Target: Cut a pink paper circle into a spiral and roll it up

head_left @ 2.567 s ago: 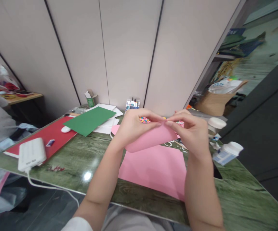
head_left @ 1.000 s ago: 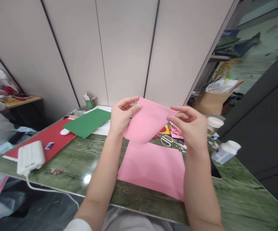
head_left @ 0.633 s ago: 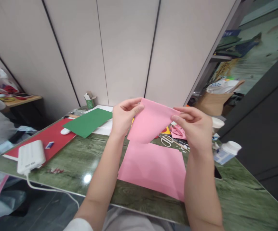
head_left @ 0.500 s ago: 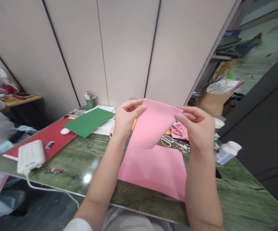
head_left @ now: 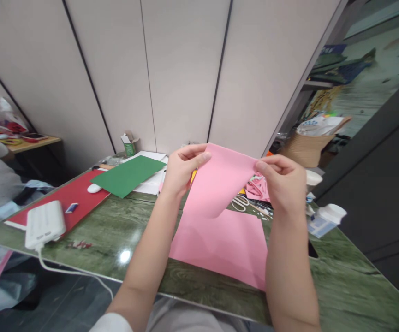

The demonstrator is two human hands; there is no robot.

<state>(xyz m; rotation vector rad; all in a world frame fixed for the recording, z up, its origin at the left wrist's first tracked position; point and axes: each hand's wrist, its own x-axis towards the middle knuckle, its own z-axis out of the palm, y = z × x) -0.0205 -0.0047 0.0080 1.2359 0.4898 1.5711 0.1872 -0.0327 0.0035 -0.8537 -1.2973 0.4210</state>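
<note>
L hand & R hand pinch folded pink paper at its 2 top corners, thumbs in front, above flat pink sheet on table. Basket w/ papers inside. Vs 2.6 s ago: paper's upright, hands further apart.

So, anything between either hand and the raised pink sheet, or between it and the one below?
Nothing visible: the left hand and right hand pinch the raised sheet directly, and nothing shows between it and the lower sheet, though it hides part of that one.
</note>
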